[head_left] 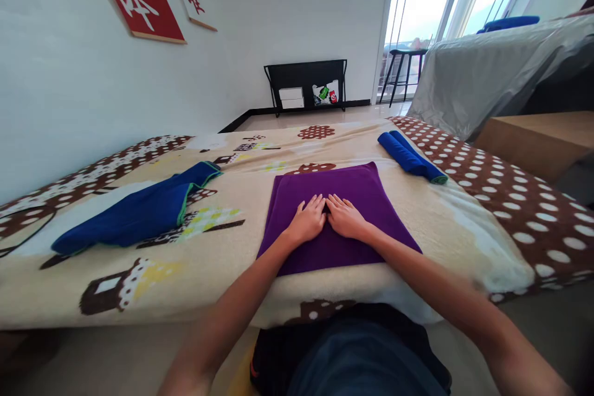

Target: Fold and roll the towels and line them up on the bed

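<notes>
A purple cloth (pixel 343 182), folded into a flat square, lies on the patterned blanket in front of me. My left hand (pixel 308 219) rests palm down near its middle, fingers stretched forward. Beside it my right hand (pixel 344 216) lies flat on the same cloth, the fingertips of both hands nearly meeting. Neither hand grips anything. To the left is a loosely folded blue cloth (pixel 134 210) with green edging. On the right side lies a blue cloth (pixel 408 158) rolled into a double roll.
The cream blanket (pixel 232 297) covers a bed with brown polka-dot edges (pixel 524 223). A cardboard box (pixel 533 136) stands at the right, near furniture under a plastic sheet (pixel 482 55). Against the far wall is a black rack (pixel 306 74); a stool (pixel 406 65) stands by the window.
</notes>
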Action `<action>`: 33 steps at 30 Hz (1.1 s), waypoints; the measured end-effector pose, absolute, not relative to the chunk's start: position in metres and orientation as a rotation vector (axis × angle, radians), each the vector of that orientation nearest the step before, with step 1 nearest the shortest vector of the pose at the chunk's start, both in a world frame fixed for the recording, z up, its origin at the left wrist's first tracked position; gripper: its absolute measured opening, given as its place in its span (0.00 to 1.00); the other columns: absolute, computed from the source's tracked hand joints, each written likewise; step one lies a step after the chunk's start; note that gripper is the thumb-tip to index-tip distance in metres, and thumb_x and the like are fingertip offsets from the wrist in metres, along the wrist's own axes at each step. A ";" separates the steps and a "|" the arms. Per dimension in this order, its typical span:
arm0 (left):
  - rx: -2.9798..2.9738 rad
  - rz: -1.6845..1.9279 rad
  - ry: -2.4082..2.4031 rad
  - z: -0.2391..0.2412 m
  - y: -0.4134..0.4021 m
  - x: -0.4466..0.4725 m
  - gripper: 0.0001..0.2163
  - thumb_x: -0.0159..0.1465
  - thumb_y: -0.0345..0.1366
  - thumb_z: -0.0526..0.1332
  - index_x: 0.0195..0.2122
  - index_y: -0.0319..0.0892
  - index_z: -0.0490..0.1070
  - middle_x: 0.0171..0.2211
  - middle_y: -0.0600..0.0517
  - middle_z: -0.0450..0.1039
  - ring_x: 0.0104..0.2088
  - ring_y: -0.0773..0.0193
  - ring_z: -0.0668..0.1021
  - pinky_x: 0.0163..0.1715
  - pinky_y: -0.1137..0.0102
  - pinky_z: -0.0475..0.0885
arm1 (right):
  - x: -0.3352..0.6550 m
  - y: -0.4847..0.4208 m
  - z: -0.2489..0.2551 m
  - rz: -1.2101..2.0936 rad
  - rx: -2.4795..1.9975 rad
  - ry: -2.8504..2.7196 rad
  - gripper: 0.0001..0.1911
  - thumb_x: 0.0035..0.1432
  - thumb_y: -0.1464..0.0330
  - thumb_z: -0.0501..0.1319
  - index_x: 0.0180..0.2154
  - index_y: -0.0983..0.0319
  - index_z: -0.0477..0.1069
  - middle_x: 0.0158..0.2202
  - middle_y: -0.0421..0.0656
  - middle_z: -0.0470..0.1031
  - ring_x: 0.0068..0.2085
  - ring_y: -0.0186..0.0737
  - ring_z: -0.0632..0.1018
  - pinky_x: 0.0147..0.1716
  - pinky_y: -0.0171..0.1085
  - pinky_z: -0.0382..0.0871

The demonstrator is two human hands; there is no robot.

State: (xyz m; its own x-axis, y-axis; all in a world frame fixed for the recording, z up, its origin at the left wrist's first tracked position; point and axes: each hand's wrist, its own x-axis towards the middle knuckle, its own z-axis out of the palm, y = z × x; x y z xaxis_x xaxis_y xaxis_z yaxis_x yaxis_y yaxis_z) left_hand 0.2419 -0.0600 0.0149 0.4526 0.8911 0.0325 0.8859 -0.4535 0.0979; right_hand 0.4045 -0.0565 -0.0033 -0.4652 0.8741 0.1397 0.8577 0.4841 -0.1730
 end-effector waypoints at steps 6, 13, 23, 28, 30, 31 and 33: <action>2.803 0.275 1.344 0.006 -0.146 0.196 0.24 0.75 0.44 0.45 0.71 0.51 0.52 0.71 0.52 0.53 0.71 0.61 0.56 0.68 0.55 0.53 | 0.477 -0.133 -0.009 0.197 -1.043 -2.603 0.28 0.72 0.58 0.48 0.69 0.55 0.55 0.71 0.41 0.53 0.71 0.40 0.56 0.70 0.48 0.51; 2.820 0.533 1.661 -0.014 -0.202 0.112 0.28 0.71 0.41 0.55 0.71 0.51 0.51 0.70 0.49 0.56 0.70 0.55 0.60 0.66 0.53 0.57 | 0.562 -0.182 -0.035 0.103 -1.269 -2.310 0.30 0.69 0.60 0.55 0.69 0.50 0.56 0.69 0.39 0.58 0.70 0.46 0.60 0.69 0.55 0.55; 2.760 1.085 1.426 -0.025 -0.206 0.084 0.20 0.66 0.27 0.57 0.58 0.49 0.70 0.58 0.50 0.74 0.61 0.59 0.73 0.58 0.59 0.68 | 0.596 -0.181 -0.059 0.333 -1.215 -2.010 0.20 0.66 0.67 0.55 0.57 0.53 0.73 0.61 0.40 0.72 0.63 0.46 0.71 0.64 0.53 0.66; 2.753 1.160 1.438 -0.027 -0.207 0.083 0.18 0.65 0.25 0.58 0.54 0.49 0.72 0.55 0.51 0.77 0.58 0.59 0.75 0.55 0.59 0.68 | 0.599 -0.181 -0.070 0.225 -1.194 -1.902 0.16 0.65 0.64 0.59 0.52 0.54 0.77 0.55 0.41 0.77 0.58 0.46 0.76 0.62 0.52 0.69; 2.797 1.134 1.461 -0.027 -0.208 0.082 0.19 0.65 0.24 0.58 0.54 0.49 0.71 0.55 0.51 0.77 0.58 0.59 0.75 0.55 0.58 0.67 | 0.602 -0.180 -0.070 0.233 -1.177 -1.910 0.15 0.65 0.64 0.60 0.51 0.54 0.77 0.54 0.41 0.77 0.57 0.46 0.77 0.61 0.52 0.70; 2.824 1.129 1.468 -0.027 -0.208 0.081 0.19 0.65 0.24 0.58 0.54 0.49 0.71 0.55 0.51 0.77 0.58 0.58 0.75 0.56 0.58 0.66 | 0.603 -0.180 -0.070 0.244 -1.174 -1.916 0.15 0.65 0.63 0.60 0.51 0.54 0.77 0.54 0.41 0.77 0.57 0.46 0.77 0.61 0.51 0.70; 2.860 1.139 1.470 -0.029 -0.207 0.079 0.19 0.65 0.23 0.58 0.54 0.49 0.71 0.54 0.51 0.78 0.57 0.59 0.76 0.55 0.58 0.66 | 0.606 -0.179 -0.070 0.263 -1.173 -1.928 0.15 0.65 0.63 0.60 0.51 0.53 0.77 0.54 0.41 0.78 0.57 0.46 0.77 0.61 0.51 0.71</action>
State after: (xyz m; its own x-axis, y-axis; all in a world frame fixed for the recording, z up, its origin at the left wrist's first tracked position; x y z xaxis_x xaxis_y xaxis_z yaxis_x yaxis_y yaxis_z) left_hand 0.0795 -0.2072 -0.0285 0.4165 0.6202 0.6647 0.7983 -0.5993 0.0590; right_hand 0.6063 -0.1786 -0.0696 -0.2064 0.8089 0.5505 0.6322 0.5397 -0.5559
